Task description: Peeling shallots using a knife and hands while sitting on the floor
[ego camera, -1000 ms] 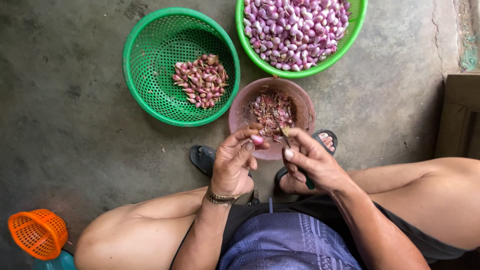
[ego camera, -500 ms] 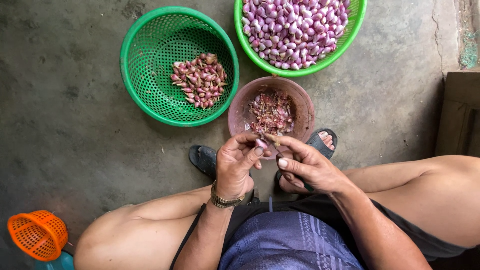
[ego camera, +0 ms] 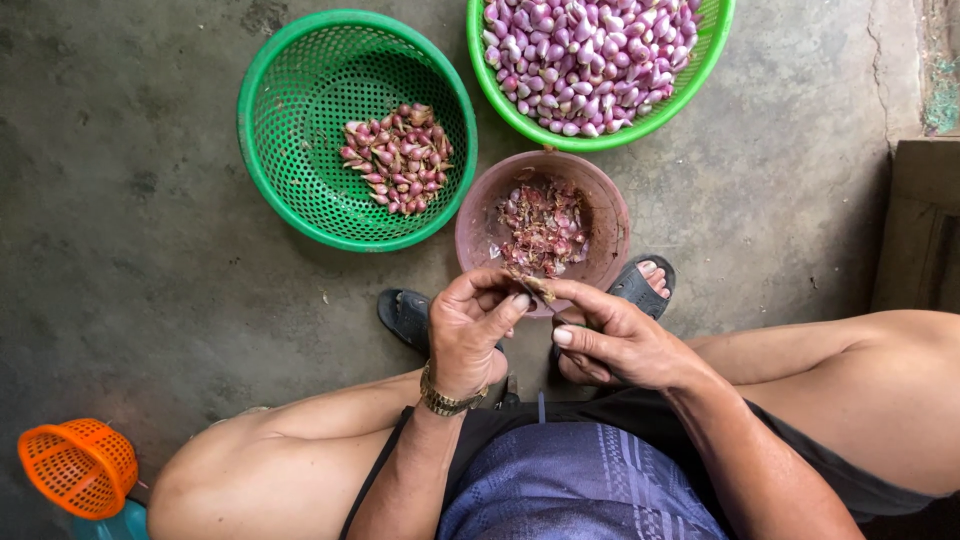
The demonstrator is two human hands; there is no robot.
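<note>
My left hand [ego camera: 468, 335], with a gold-coloured watch on its wrist, is curled around a small shallot that its fingers mostly hide. My right hand [ego camera: 618, 345] meets it from the right, thumb and forefinger pinched on a small knife whose tip [ego camera: 538, 291] carries a scrap of brown peel. Both hands hover over the near rim of a brown bowl [ego camera: 475, 225] holding dry peelings [ego camera: 543, 225]. A green basket [ego camera: 290, 110] at the left holds a small pile of shallots [ego camera: 396, 158]. Another green basket [ego camera: 690, 75] at the top is full of pale purple shallots [ego camera: 585, 55].
I sit low on a grey concrete floor [ego camera: 130, 250], knees spread, feet in dark sandals [ego camera: 405, 315] under the hands. A small orange basket [ego camera: 78, 465] stands at the lower left. A concrete step [ego camera: 920, 230] edges the right side.
My hands have closed together over the bowl's rim. The pink shallot that showed between the fingers is now covered by my left hand.
</note>
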